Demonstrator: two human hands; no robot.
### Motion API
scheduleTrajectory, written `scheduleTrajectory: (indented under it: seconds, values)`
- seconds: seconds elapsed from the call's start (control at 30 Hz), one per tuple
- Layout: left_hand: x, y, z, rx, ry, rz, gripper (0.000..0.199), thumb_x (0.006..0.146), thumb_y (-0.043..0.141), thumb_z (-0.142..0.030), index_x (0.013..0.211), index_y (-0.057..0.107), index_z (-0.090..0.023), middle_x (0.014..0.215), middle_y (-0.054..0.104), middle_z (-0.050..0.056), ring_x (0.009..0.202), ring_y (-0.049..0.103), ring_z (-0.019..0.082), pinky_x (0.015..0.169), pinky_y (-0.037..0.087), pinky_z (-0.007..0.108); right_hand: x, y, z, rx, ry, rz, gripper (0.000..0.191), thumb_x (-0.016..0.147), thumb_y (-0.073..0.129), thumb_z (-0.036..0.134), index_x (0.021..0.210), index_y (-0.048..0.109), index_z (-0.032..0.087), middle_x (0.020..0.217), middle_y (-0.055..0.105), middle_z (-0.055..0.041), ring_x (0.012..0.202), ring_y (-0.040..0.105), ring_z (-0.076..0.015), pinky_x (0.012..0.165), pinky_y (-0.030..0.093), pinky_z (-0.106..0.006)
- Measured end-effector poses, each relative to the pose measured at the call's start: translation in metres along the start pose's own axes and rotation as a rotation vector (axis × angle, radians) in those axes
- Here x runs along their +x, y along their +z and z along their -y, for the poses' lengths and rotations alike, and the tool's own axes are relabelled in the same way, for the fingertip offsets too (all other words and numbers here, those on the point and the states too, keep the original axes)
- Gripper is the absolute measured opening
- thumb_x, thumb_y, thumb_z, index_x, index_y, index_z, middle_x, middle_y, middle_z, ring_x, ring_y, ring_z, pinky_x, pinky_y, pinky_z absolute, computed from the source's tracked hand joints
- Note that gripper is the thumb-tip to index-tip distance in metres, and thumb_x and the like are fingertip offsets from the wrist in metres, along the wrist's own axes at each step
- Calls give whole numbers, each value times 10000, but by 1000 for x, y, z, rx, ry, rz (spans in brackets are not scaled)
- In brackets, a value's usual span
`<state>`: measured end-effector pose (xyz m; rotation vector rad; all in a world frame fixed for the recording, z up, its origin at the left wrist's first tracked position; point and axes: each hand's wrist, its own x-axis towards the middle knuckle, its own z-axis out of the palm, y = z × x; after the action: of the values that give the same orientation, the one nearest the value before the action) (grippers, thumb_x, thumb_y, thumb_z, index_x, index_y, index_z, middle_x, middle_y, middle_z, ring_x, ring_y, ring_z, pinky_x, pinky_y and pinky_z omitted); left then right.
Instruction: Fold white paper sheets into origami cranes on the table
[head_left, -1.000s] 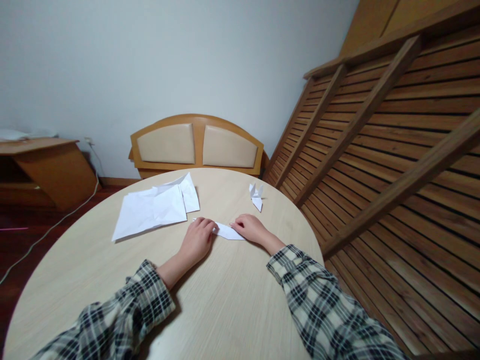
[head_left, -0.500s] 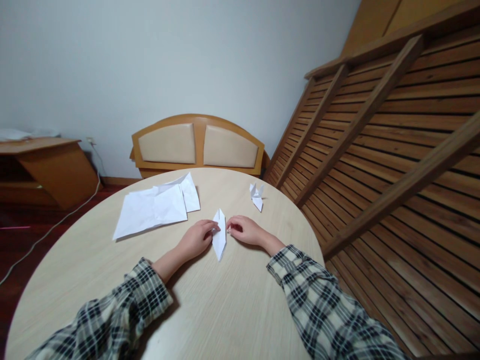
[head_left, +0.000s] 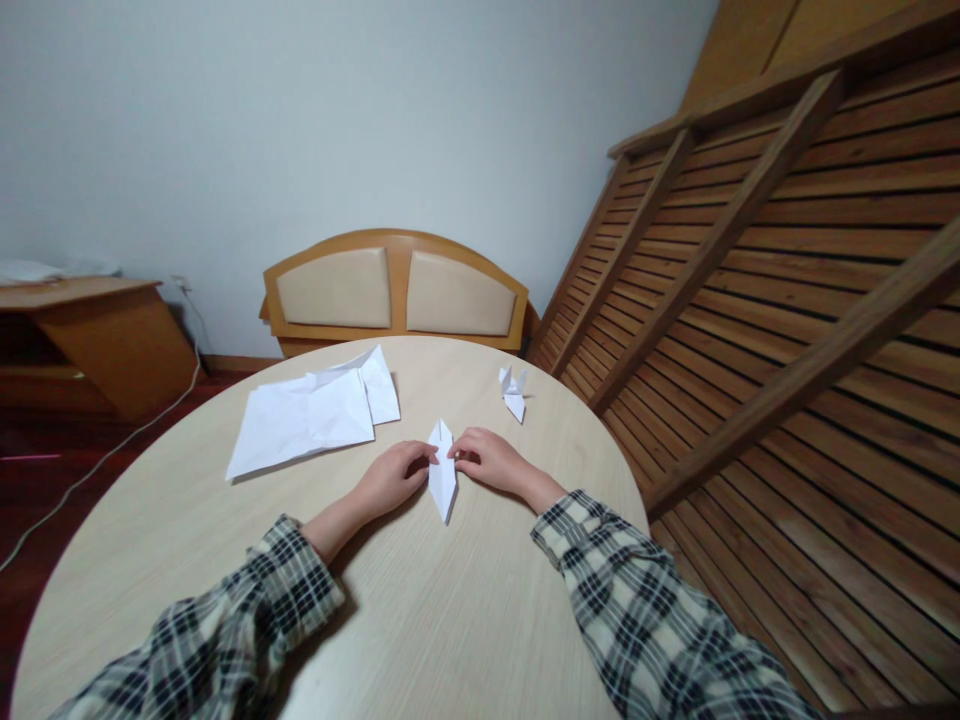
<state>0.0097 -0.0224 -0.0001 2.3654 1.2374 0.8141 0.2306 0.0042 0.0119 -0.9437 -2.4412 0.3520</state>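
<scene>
A narrow, pointed piece of folded white paper (head_left: 443, 484) lies on the round table in front of me, its long axis pointing away from me. My left hand (head_left: 395, 477) pinches its left edge between thumb and fingers. On the other side, my right hand (head_left: 491, 461) has its fingertips closed on the right edge of the same paper. Beyond my right hand stands a small folded white paper figure (head_left: 514, 393) with upright points. White paper sheets (head_left: 304, 418) with creases lie overlapping at the back left of the table.
The round pale wooden table (head_left: 420, 640) fills the foreground. Behind it is a headboard with two padded panels (head_left: 334, 287). A slatted wooden frame (head_left: 720, 300) leans along the right. A desk (head_left: 112, 340) and a white cable (head_left: 112, 455) are at the left.
My right hand has moved slightly left and now touches the folded paper's right edge. The paper has shifted a little to the right.
</scene>
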Motion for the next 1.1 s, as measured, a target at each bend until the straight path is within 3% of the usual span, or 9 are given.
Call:
scheduleTrajectory:
  seconds: [0.67,0.87,1.1]
  values:
    - [5,5,5,157,2,-63,134,833,555,-194,918,659,-199,926,710,65,859,633,216,791,483,352,3,8,-5,25,61,-28,114,797,611,100,825,697,169,806,616,-24,777,549,-139,732,395,-246]
    - [8,4,2,176,-29,-67,178,878,534,-310,830,659,-193,802,681,62,784,605,220,712,461,334,7,10,-7,34,93,-40,126,849,602,158,756,687,150,746,595,-20,743,529,-133,716,385,-243]
    - [17,5,2,212,-56,-95,248,885,509,-330,748,651,-180,750,666,69,748,591,214,681,435,325,9,10,-6,20,142,-47,191,894,582,225,765,695,142,743,612,-28,753,536,-134,735,377,-248]
